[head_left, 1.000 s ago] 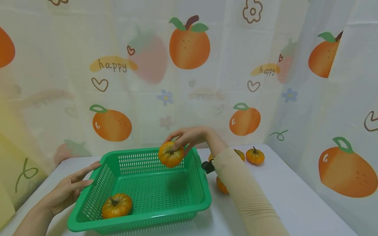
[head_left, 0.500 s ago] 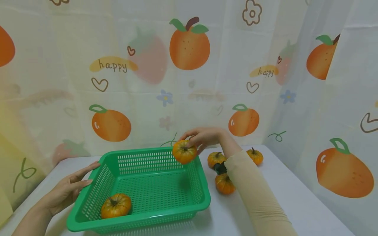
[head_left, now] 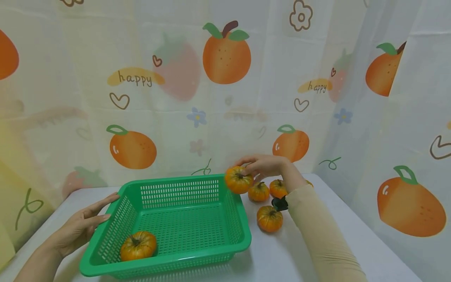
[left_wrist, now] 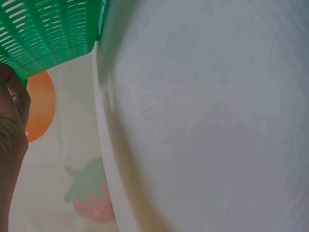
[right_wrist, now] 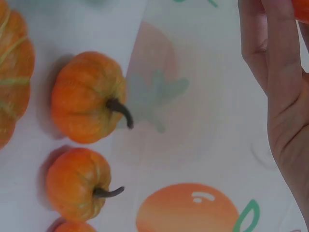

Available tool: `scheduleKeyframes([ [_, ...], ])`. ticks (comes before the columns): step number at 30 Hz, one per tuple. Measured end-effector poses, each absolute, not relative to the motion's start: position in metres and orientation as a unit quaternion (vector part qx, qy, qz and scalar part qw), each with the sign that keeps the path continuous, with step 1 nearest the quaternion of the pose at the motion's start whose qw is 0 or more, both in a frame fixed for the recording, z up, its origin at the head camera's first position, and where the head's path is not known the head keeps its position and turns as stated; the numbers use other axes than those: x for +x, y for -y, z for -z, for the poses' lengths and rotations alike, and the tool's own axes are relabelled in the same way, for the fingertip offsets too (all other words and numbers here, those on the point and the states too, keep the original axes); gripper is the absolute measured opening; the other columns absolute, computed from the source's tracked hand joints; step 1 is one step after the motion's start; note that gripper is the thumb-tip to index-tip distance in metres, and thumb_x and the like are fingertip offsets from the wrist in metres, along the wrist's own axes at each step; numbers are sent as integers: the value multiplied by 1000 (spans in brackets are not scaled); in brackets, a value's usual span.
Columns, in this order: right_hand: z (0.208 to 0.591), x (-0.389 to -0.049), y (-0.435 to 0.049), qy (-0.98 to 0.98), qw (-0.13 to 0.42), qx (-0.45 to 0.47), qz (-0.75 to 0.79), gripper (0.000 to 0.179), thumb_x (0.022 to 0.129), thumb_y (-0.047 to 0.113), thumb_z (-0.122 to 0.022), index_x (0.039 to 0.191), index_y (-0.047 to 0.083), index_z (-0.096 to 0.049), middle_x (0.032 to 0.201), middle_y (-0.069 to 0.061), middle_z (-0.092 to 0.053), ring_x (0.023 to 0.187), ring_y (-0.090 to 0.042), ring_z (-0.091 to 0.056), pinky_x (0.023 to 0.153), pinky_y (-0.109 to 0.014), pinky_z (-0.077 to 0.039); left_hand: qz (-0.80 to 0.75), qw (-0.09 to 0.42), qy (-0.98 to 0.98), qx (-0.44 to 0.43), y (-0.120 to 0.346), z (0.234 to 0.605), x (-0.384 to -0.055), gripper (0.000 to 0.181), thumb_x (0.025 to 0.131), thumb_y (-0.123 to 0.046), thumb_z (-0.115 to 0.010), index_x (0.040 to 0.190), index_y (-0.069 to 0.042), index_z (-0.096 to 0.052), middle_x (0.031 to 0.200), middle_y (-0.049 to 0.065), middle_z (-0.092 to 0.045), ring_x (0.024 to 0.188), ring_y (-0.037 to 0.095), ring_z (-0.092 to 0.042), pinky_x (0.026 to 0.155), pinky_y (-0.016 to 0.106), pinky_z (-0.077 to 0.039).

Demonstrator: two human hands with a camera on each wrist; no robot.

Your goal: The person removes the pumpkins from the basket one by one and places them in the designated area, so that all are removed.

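Observation:
My right hand [head_left: 266, 166] grips a small orange-yellow pumpkin [head_left: 238, 180], holding it over the back right corner of a green plastic basket [head_left: 165, 261]. In the right wrist view only a sliver of that pumpkin [right_wrist: 303, 10] shows beside the fingers. My left hand [head_left: 82, 221] holds the basket's left rim, thumb and fingers at its edge; the left wrist view shows fingers [left_wrist: 17, 92] bent against the slotted wall [left_wrist: 53, 34]. Inside the basket, at its front left, lies another pumpkin [head_left: 138, 246], stem up.
Right of the basket, several pumpkins stand on the white table: one in front [head_left: 269, 218], one behind it [head_left: 258, 192], another beside that [head_left: 278, 188]. A further pumpkin [head_left: 309, 183] is mostly hidden by the right arm. A fruit-printed curtain [head_left: 225, 117] hangs behind the table.
My right hand has moved right with its pumpkin, from over the basket's inside to its right back corner, uncovering pumpkins on the table. The left hand and basket stay put.

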State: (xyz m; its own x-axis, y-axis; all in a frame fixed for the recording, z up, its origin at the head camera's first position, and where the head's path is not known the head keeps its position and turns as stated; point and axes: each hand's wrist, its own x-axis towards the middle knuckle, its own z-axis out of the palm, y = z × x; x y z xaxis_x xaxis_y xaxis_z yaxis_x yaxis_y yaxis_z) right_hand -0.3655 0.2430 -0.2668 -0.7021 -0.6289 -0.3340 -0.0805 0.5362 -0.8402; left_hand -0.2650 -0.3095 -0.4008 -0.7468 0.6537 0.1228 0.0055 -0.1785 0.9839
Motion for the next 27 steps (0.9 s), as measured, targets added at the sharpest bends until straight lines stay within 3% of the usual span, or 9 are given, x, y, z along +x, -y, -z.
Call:
scheduleKeyframes([
  [8, 277, -360, -271, -814, 318, -182, 450, 46, 97, 21, -58, 142, 16, -47, 137, -8, -53, 113, -25, -60, 102, -46, -53, -723, 233, -588, 277, 310, 401, -265, 59, 106, -1, -23, 157, -31, -26, 145, -39, -39, 103, 12, -72, 87, 29, -60],
  [11, 281, -360, -280, -817, 313, -165, 455, 45, 97, 21, -58, 141, 18, -49, 140, -8, -51, 113, -24, -58, 96, -40, -56, -725, 235, -585, 278, 309, 401, -266, 59, 107, -1, -23, 157, -31, -26, 145, -39, -38, 103, 12, -72, 87, 29, -60],
  [15, 288, -360, -292, -815, 311, -154, 465, 41, 97, 20, -58, 138, 19, -52, 141, -5, -47, 105, -22, -56, 88, -32, -57, -723, 233, -588, 278, 310, 401, -266, 59, 107, -1, -23, 157, -31, -26, 145, -39, -39, 104, 12, -72, 87, 30, -60],
  [20, 302, -358, -309, -804, 308, -159, 482, 36, 98, 18, -56, 134, 16, -55, 126, -2, -54, 90, -16, -57, 85, -28, -58, -718, 230, -595, 279, 310, 402, -264, 59, 107, -1, -23, 158, -31, -24, 143, -40, -39, 104, 13, -72, 87, 30, -61],
  [27, 316, -353, -331, -810, 302, -162, 476, 42, 99, 22, -54, 141, 14, -51, 129, -3, -59, 98, -17, -63, 95, -39, -57, -710, 226, -606, 279, 311, 402, -265, 59, 107, -2, -23, 158, -32, -23, 145, -40, -36, 105, 12, -71, 87, 31, -61],
])
